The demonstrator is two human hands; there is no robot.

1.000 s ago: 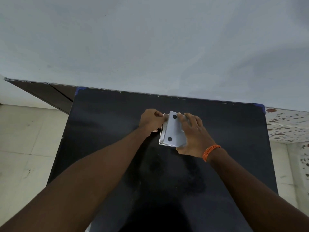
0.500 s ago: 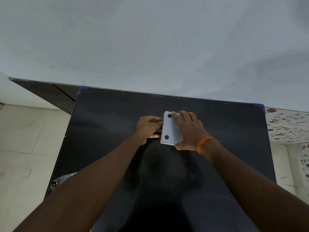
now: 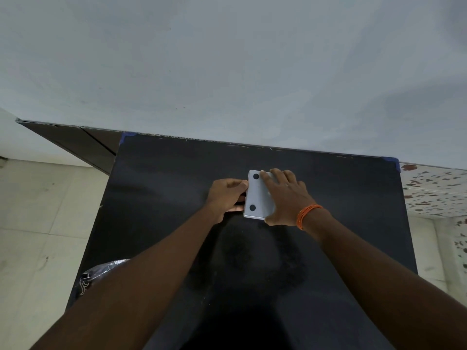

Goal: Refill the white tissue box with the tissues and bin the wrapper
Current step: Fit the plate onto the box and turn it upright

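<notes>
The white tissue box (image 3: 255,195) lies upside down near the middle of the black table (image 3: 164,178), its pale base panel with two black dots facing up. My right hand (image 3: 285,198), with an orange thread band on the wrist, lies flat on the base and hides its right half. At the box's left side, my left hand (image 3: 225,197) grips the edge with curled fingers. No tissues can be seen. A crinkled clear plastic wrapper (image 3: 101,271) shows at the table's near left edge, partly hidden behind my left forearm.
The table stands against a plain grey-white wall (image 3: 227,66). Blue tape marks its two far corners. Pale floor tiles (image 3: 38,223) lie to the left and a speckled tiled surface (image 3: 434,188) to the right. A dark panel (image 3: 83,142) leans at the back left.
The base panel, tilted up at first, now lies flat on the box under my right hand. My view shifted a little and the wrapper at the near left edge came into sight.
</notes>
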